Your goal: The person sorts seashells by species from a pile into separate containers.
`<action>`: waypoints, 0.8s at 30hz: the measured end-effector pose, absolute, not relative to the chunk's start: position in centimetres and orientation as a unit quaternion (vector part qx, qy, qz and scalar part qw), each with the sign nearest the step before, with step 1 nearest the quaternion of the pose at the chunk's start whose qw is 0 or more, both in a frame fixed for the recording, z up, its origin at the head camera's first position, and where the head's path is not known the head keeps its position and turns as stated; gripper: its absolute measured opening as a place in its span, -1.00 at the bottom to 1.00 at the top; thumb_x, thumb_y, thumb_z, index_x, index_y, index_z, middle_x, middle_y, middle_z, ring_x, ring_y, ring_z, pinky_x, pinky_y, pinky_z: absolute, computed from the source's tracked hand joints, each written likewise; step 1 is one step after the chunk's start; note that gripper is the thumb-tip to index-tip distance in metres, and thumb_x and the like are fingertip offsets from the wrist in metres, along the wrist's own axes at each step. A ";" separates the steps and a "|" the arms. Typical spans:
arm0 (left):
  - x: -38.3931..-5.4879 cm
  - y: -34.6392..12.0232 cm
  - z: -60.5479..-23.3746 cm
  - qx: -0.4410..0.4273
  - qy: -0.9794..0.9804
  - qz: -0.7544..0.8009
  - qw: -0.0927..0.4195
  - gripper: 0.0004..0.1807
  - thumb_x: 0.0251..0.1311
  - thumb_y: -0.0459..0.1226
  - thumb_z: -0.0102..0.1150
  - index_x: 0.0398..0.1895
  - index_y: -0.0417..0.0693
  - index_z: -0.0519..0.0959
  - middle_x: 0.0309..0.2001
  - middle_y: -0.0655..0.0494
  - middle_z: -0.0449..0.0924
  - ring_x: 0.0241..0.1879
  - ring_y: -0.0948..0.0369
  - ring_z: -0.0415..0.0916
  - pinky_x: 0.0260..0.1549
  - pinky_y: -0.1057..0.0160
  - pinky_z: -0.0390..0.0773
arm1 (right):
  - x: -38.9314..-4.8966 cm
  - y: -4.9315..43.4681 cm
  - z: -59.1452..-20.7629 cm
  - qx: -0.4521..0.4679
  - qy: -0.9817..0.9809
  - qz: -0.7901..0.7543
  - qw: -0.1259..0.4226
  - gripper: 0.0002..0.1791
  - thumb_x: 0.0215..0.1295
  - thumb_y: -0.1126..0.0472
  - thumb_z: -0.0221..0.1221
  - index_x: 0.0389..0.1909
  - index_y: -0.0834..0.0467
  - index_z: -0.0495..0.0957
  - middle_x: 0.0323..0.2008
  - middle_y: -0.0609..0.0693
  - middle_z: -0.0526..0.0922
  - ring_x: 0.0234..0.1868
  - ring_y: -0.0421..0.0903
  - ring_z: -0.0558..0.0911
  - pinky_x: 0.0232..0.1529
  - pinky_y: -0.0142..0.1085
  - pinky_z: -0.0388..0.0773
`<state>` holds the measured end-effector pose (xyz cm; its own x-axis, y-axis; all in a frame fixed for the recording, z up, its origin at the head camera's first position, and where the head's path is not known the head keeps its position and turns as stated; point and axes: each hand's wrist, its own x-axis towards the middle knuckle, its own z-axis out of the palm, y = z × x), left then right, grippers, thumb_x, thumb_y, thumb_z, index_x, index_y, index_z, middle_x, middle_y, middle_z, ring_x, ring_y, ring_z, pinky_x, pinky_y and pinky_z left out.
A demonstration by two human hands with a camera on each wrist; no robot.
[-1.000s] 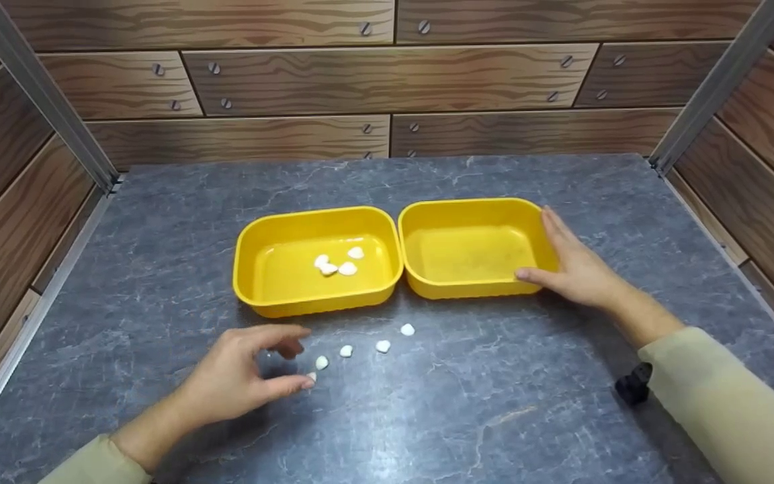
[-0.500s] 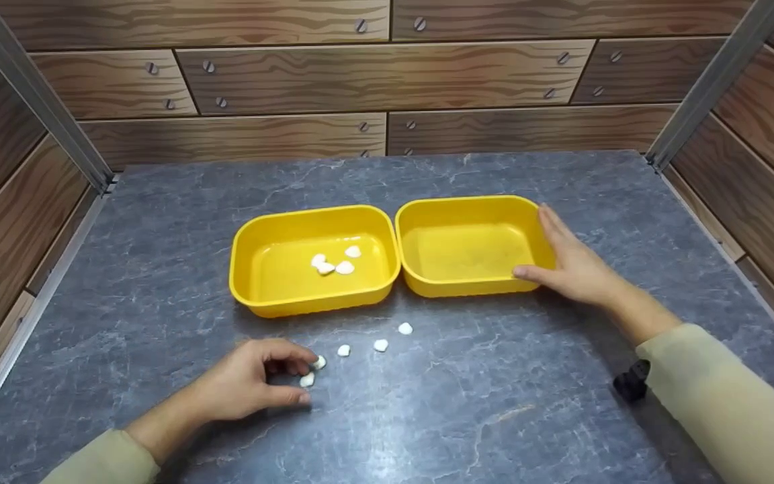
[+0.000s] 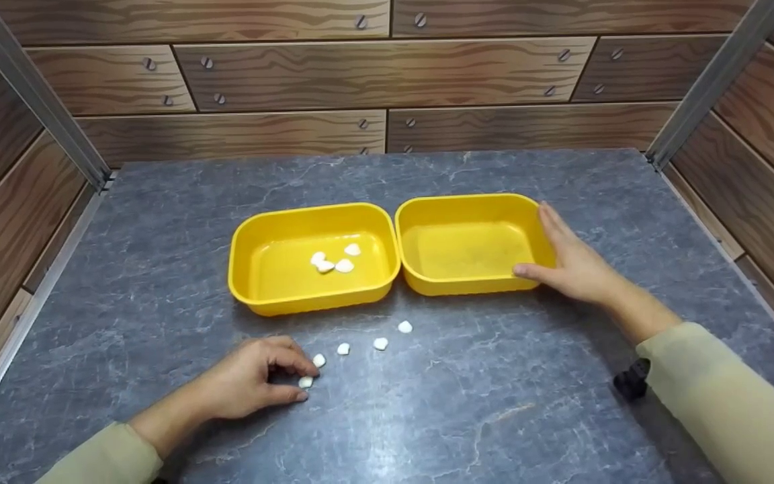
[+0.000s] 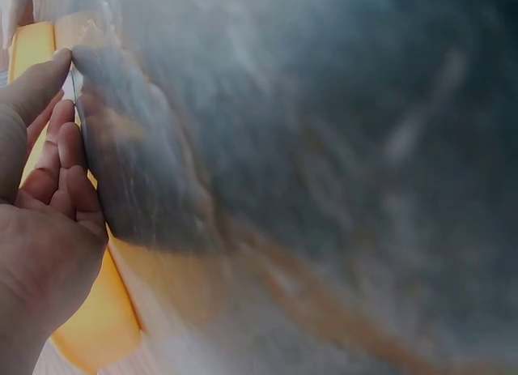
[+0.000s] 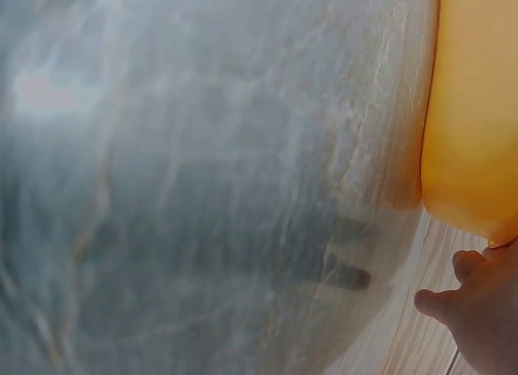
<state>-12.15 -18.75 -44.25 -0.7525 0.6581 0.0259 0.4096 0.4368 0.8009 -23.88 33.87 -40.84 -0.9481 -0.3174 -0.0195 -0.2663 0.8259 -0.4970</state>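
In the head view, my left hand is low over the table, with a small white seashell between its bent index finger and thumb. The left wrist view shows that hand from its palm side, fingers bent. Right beside the index fingertip lies another seashell, the nearest in a slanting row of several. My right hand rests against the right end of the right yellow container, thumb at the front rim and fingers extended along the side. The left yellow container has several white shells inside.
The two containers stand side by side, rims touching, on a grey marbled table. Wood-patterned panels and metal corner posts enclose the back and sides. A black object shows at the right sleeve.
My left hand has come down and drawn back slightly, its index finger closing toward the thumb around the nearest seashell. That shell has shifted slightly toward me. The right hand stays on its container.
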 end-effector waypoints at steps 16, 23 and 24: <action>-12.7 -19.2 -43.6 0.362 0.831 0.391 0.162 -0.76 0.37 -0.34 0.40 0.05 0.05 0.82 -0.03 0.27 0.71 -0.03 0.27 0.61 0.01 0.24 0.64 | -24.1 33.9 -41.0 -0.158 0.956 -0.243 0.044 0.30 0.41 -0.28 0.31 0.71 0.23 -0.38 0.71 0.22 -0.35 0.63 0.47 -0.07 0.53 0.40 -0.08; -12.8 -19.0 -43.6 0.371 0.832 0.383 0.152 -0.78 0.38 -0.35 0.39 0.00 0.09 0.82 -0.07 0.29 0.71 -0.04 0.28 0.62 0.01 0.22 0.65 | -23.9 33.9 -41.0 -0.157 0.957 -0.241 0.044 0.30 0.42 -0.29 0.29 0.71 0.23 -0.39 0.71 0.20 -0.37 0.62 0.48 -0.06 0.52 0.41 -0.09; -12.8 -19.0 -43.6 0.372 0.833 0.380 0.151 -0.79 0.38 -0.35 0.39 -0.01 0.09 0.82 -0.07 0.29 0.70 -0.04 0.28 0.62 0.01 0.21 0.65 | -23.9 34.0 -41.0 -0.156 0.957 -0.242 0.044 0.30 0.42 -0.29 0.29 0.71 0.23 -0.39 0.71 0.19 -0.37 0.62 0.48 -0.06 0.52 0.42 -0.08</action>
